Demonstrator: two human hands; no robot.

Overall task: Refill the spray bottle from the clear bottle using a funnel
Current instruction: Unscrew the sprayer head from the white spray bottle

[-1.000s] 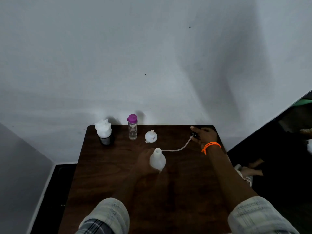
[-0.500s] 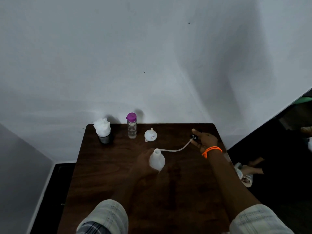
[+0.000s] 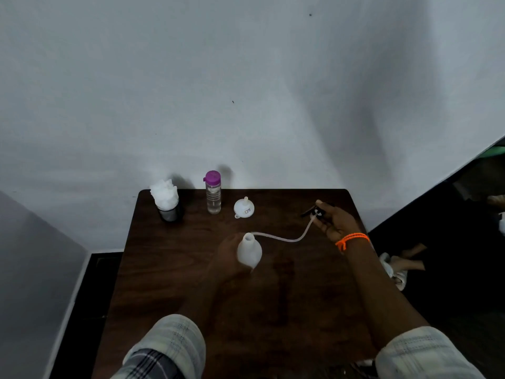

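table [image 3: 191, 269] – dark wood grain, slight sheen | spray bottle [image 3: 249, 254] – translucent white plastic | funnel [image 3: 244, 208] – white plastic

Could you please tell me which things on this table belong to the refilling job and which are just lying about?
In the job:
- spray bottle, held by the left hand
- spray head with its tube, at the right hand
- funnel
- clear bottle, capped

Lying about:
- dark cup of white tissue

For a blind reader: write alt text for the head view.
The left hand grips an uncapped white spray bottle on a dark table; the right hand holds its spray head, dip tube trailing.
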